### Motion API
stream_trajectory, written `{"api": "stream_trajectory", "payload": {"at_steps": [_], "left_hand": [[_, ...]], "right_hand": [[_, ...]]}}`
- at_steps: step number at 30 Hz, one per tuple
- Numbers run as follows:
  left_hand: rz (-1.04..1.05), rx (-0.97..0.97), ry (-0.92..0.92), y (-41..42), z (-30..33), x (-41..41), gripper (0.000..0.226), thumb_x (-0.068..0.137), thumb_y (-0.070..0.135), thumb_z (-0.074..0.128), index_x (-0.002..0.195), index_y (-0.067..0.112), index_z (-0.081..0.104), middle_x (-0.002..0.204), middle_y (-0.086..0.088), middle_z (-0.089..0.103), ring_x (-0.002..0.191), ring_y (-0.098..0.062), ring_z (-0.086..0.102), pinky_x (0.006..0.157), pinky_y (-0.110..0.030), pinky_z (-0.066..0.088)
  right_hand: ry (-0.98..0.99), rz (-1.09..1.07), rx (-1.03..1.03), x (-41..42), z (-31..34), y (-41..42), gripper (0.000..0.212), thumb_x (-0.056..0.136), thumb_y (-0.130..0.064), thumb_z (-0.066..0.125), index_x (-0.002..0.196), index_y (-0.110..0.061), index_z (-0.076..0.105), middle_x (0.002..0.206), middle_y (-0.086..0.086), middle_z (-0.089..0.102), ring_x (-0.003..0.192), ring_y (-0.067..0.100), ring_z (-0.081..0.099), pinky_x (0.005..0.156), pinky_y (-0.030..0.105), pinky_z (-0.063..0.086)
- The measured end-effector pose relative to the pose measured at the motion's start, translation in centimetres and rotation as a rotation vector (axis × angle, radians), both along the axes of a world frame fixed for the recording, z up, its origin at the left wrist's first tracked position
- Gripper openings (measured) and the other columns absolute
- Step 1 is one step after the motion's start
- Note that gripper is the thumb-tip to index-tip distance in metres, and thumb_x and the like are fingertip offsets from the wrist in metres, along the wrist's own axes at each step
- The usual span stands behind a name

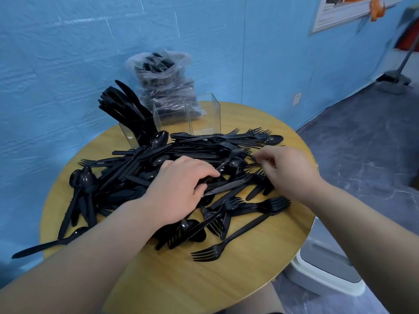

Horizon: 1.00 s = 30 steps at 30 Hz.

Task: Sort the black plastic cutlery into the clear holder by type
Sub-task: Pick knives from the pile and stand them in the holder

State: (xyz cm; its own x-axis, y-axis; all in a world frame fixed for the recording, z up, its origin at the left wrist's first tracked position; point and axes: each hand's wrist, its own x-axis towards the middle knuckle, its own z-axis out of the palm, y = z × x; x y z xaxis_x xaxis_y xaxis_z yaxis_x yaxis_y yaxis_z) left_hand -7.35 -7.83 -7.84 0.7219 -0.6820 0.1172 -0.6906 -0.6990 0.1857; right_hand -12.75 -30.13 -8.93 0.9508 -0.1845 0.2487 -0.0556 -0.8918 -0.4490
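A heap of black plastic forks, spoons and knives (136, 168) covers the round wooden table (172, 275). Behind the heap stands the clear holder (204, 116) with three compartments; black knives (123, 103) fill its left one, and the middle and right ones look empty. My left hand (179, 189) lies on the middle of the heap, its curled fingers gripping the handles of black knives (226, 185). My right hand (288, 168) is over the heap's right side and pinches the end of a thin black piece (255, 158) between thumb and fingertips.
A clear plastic bag of more black cutlery (165, 80) leans against the blue wall behind the holder. One knife (45, 245) juts over the table's left edge. A lone fork (215, 250) lies near the front. A grey-white bin (326, 268) stands on the floor at right.
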Motion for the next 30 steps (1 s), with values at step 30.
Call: {"api": "stream_trajectory", "payload": {"at_steps": [30], "left_hand": [[0.394, -0.264, -0.162, 2.8, 1.2, 5.0, 0.041, 0.090, 0.029, 0.062, 0.130, 0.026, 0.055, 0.122, 0.002, 0.061, 0.117, -0.022, 0.050, 0.098, -0.041, 0.042]], "right_hand": [[-0.006, 0.078, -0.174, 4.4, 0.5, 2.4, 0.020, 0.092, -0.024, 0.053, 0.105, -0.021, 0.068, 0.099, 0.000, 0.067, 0.095, 0.023, 0.060, 0.082, 0.035, 0.050]]}}
